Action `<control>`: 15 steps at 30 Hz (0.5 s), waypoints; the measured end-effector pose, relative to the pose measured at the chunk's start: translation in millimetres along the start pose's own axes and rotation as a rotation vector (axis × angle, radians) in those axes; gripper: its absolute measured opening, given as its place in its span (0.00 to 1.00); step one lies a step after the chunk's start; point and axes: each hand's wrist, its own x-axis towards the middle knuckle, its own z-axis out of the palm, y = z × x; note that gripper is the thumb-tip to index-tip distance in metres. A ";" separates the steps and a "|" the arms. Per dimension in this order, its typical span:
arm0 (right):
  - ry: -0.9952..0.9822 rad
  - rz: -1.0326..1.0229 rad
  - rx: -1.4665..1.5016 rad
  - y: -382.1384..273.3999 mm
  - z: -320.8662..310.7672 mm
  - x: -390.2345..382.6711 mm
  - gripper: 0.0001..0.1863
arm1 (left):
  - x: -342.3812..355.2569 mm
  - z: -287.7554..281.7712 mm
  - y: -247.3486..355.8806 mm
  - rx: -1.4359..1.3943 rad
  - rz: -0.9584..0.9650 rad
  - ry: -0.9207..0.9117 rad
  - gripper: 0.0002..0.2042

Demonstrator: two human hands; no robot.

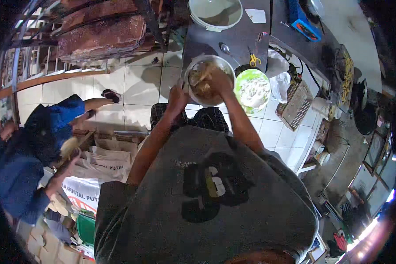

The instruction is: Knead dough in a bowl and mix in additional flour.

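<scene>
My left hand (178,96) grips the left rim of a metal bowl (229,67) at the near end of the dark table (200,46). My right hand (219,81) reaches into the bowl, its fingers in a pale brownish mixture (201,86) and not clear to see. Right of the bowl is a bright green basin (253,90) holding white powder. A metal spoon (225,48) and yellow scissors (253,59) lie behind them, and a large white bowl (215,24) stands at the back.
On the left, a co-worker (35,158) in dark blue stands beside stacked sacks (101,167), below a rack (101,35) of brown trays. At right are a perforated crate (295,105), a blue box (303,28) and a long tray (343,77) of pale pieces.
</scene>
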 end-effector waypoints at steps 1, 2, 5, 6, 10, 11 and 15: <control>0.050 -0.018 0.074 -5.2 4.6 6.6 0.16 | 4.8 -1.3 1.4 0.457 0.312 0.036 0.17; 0.322 0.031 0.123 -12.2 10.7 9.9 0.17 | 8.6 -2.7 2.4 0.896 0.637 0.059 0.18; -0.069 0.224 0.274 -15.2 14.0 6.1 0.20 | 17.8 -7.3 6.7 0.954 0.454 0.033 0.21; -0.088 0.030 0.151 -10.1 11.4 -1.7 0.17 | 21.0 -7.2 8.7 0.823 0.369 0.003 0.21; 0.027 -0.091 0.259 1.1 -4.2 -12.9 0.14 | 21.1 -4.2 14.2 1.046 0.255 -0.066 0.22; 0.211 0.091 0.380 -0.3 -5.9 -12.6 0.14 | 19.7 -2.7 13.8 0.908 0.323 -0.050 0.21; 0.051 0.006 -0.071 -22.1 3.1 -2.9 0.15 | 18.8 1.7 6.2 0.825 0.443 0.020 0.22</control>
